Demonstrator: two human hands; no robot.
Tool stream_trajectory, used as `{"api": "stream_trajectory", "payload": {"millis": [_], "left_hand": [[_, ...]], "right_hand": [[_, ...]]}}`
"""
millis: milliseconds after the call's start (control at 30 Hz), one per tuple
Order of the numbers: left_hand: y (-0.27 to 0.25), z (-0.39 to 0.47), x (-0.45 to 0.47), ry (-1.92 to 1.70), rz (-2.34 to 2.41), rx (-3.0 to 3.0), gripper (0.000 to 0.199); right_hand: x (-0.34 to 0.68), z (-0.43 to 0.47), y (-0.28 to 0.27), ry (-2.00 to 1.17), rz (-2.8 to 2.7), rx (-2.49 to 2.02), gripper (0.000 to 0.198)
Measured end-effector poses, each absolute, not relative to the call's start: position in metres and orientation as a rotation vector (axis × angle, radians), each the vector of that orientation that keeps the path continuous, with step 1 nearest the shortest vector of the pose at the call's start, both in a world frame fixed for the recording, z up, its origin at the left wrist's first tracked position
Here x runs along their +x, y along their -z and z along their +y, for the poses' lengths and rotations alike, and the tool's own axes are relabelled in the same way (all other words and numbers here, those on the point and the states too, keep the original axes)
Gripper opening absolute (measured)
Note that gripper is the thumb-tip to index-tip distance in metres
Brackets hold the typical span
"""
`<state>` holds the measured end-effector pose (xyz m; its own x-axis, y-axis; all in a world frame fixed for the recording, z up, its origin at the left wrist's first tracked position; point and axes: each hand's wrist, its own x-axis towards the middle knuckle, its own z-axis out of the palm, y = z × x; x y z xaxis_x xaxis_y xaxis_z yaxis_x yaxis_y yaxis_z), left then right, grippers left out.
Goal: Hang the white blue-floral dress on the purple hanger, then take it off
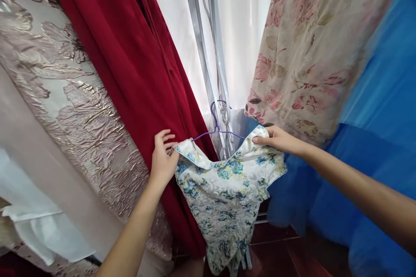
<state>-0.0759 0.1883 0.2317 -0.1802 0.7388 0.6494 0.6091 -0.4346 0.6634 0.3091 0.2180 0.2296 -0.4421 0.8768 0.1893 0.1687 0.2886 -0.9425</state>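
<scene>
A white, crinkly cloth top with blue and yellow flowers (224,199) hangs down from the two sloping sides of a thin purple hanger (216,129). The left hand (164,156) pinches the top's shoulder by the hanger's left end. The right hand (277,140) holds the other shoulder at the right end, thumb on the front. Long grey straps (201,43) hang by the hook; I can't tell if it is hooked on anything. Smooth red cloth (130,73) is behind the left hand. Beige cloth with pink flowers (292,52) hangs above the right hand, beside thin, bright blue cloth (383,95).
</scene>
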Motion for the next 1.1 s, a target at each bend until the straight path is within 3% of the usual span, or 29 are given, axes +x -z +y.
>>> {"api": "stream_trajectory", "payload": {"millis": [133, 200, 233, 367, 500, 700, 967, 1100], "left_hand": [[-0.202, 0.189, -0.087, -1.633, 1.663, 1.782, 0.042], [-0.196, 0.184, -0.088, -1.6, 1.726, 1.812, 0.036], [-0.195, 0.18, -0.087, -1.571, 1.758, 1.853, 0.034], [-0.2, 0.169, -0.075, -1.479, 1.827, 2.016, 0.028], [-0.207, 0.164, -0.074, -1.569, 1.8, 2.011, 0.027], [-0.213, 0.15, -0.075, -1.668, 1.62, 1.966, 0.028], [-0.196, 0.133, -0.073, -1.783, 1.723, 1.927, 0.019], [-0.169, 0.131, -0.097, -1.725, 1.96, 1.934, 0.023]], "right_hand": [[0.315, 0.226, -0.204, -0.865, -1.619, -1.057, 0.053], [0.317, 0.226, -0.195, -0.704, -1.53, -1.11, 0.045], [0.317, 0.223, -0.191, -0.654, -1.528, -1.106, 0.039], [0.313, 0.204, -0.189, -0.533, -1.765, -1.039, 0.05], [0.309, 0.192, -0.201, -0.414, -1.828, -1.061, 0.048], [0.311, 0.191, -0.226, -0.387, -1.749, -1.084, 0.048], [0.304, 0.192, -0.255, -0.412, -1.583, -1.093, 0.037], [0.273, 0.165, -0.269, -0.743, -1.669, -0.968, 0.024]]}}
